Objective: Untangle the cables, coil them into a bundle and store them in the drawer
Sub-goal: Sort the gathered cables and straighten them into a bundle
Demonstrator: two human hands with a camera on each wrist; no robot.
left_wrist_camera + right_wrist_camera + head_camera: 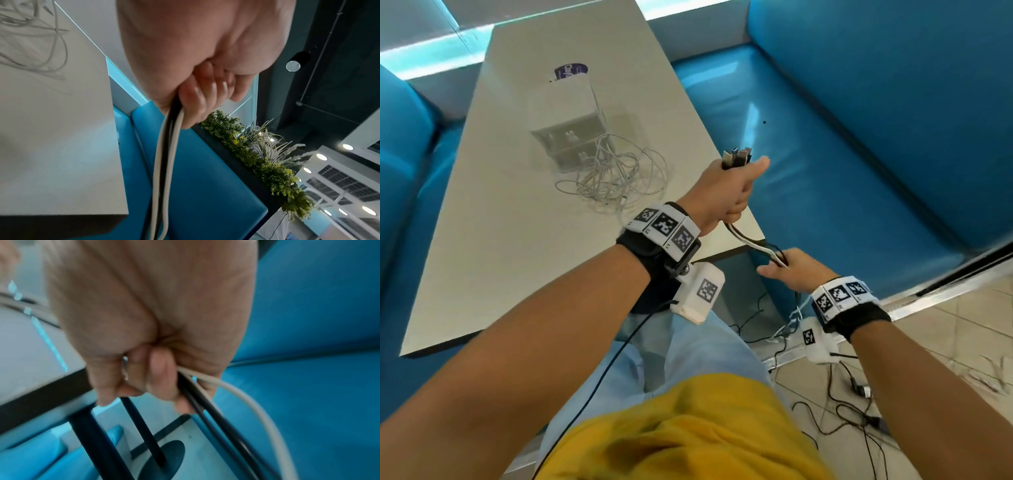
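Both forearms reach forward from the camera. Left hand (726,192) clenches the cables (751,241) just below their connector ends (737,158), which stick up out of the fist; right hand (792,270), lower and nearer the body, curls around the same black and white strands. Between the hands the cables' long axis slants downward to the right, the slack trailing to the floor beneath the right hand. Best practice, by judgement: keep the upper grip fixed, slide the lower hand along, then loop. Beyond the left hand, a white tangle (616,174) lies on the surface (500,222).
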